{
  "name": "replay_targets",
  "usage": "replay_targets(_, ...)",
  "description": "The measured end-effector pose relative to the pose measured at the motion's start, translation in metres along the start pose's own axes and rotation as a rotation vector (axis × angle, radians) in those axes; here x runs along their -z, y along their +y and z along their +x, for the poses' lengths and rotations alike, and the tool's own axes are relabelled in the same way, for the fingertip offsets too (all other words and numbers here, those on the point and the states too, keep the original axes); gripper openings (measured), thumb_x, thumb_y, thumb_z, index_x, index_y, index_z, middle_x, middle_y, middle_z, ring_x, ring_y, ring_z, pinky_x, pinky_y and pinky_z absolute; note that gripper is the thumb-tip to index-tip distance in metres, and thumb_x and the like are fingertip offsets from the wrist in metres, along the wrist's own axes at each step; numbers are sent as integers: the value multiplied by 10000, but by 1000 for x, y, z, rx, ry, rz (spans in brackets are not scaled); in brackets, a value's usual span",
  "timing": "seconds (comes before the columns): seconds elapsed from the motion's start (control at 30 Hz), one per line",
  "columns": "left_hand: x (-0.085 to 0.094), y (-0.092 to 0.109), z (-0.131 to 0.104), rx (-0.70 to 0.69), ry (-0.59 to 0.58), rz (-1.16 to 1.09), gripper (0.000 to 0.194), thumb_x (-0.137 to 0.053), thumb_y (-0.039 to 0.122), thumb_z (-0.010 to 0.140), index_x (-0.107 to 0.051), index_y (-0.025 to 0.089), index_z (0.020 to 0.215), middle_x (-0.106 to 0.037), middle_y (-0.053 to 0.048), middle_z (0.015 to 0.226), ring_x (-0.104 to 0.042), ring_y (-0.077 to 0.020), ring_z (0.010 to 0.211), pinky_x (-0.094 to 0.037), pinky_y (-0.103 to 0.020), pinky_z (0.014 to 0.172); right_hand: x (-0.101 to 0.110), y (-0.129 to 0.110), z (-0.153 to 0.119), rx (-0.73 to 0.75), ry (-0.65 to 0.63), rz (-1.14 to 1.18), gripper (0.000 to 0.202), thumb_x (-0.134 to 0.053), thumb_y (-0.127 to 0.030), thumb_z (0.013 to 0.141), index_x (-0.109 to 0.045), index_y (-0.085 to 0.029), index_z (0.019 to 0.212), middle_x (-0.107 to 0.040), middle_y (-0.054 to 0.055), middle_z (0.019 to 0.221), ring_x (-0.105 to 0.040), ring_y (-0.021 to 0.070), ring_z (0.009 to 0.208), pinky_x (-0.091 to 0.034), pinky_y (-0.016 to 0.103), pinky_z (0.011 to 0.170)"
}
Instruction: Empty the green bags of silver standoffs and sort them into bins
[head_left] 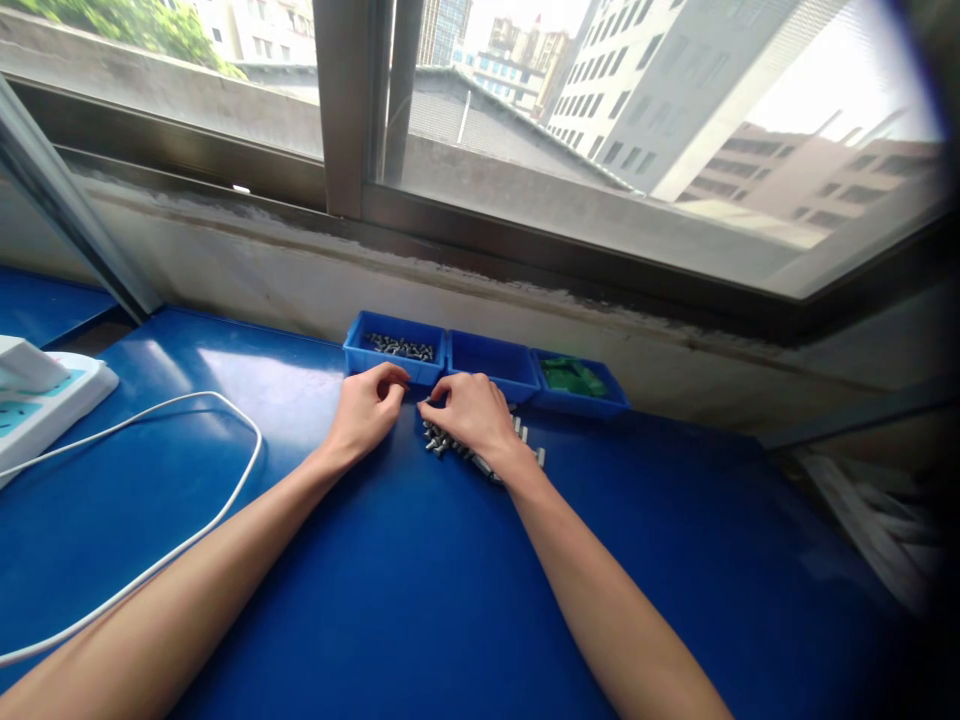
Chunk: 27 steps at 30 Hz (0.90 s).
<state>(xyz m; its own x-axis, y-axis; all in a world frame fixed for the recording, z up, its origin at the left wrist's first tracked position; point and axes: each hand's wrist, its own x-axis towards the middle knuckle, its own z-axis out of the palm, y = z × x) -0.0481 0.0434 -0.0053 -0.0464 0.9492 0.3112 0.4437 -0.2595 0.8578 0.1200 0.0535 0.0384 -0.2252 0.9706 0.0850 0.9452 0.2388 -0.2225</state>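
Observation:
My left hand [369, 408] is just in front of the left blue bin [360, 362], its thumb and fingertips pinched together; what they hold is too small to make out. Close beside it on the right, my right hand [469, 408] has thumb and forefinger pinched, over a pile of small grey metal parts [439, 440] on the blue table. Part of that pile is hidden under my right hand and wrist. Small dark screws [405, 348] lie in the left bin. The middle blue bin [495, 358] shows nothing inside. Green pieces [574, 376] fill the right blue bin [592, 404].
A white cable [251, 460] loops over the left of the blue table [420, 600] and passes by my left forearm. A white power strip [56, 395] stands at the far left edge. Behind the bins run a wall [300, 285] and a window frame [465, 235].

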Motion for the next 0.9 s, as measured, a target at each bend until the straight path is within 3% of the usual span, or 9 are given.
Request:
replay_targets(0.23,-1,-2,0,-3,8,-15,244,-499,119,830,-715,179,927,-777,-18,879,-724,-165,788,-536,-261,774,-3,3,1,11,-6,52,168,-677,-371,777,-800,-268,830,-786,39,834,-727,226,804,-466,271,662)
replay_targets(0.47,-2,-6,0,-19,8,-10,248,-506,123,826,-718,183,941,-781,-16,885,-725,-170,799,-537,-269,780,0,-5,-1,-69,32,21,279,-701,-482,762,-794,-254,891,-790,82,881,-740,285,898,-508,312,734)
replay_targets(0.63,-2,-6,1,-23,2,-11,251,-506,121,822,-717,185,942,-778,-12,877,-718,-163,770,-536,-265,760,-2,-9,-1,-53,-13,45,186,-641,-318,813,-802,-258,884,-787,67,882,-736,242,864,-504,285,733)
replay_targets(0.73,-2,-3,0,-20,3,-17,251,-504,114,817,-715,178,937,-776,-19,870,-717,-164,766,-532,-263,752,-3,-5,0,-54,2,75,165,-664,-327,789,-795,-256,859,-784,54,866,-731,232,842,-493,275,712)
replay_targets(0.9,-1,-2,0,-16,5,-15,260,-507,109,816,-716,174,956,-777,-20,875,-715,-162,761,-535,-263,754,-5,-4,0,-37,27,89,321,-670,-371,786,-769,-262,1071,-789,66,941,-735,244,863,-489,280,698)
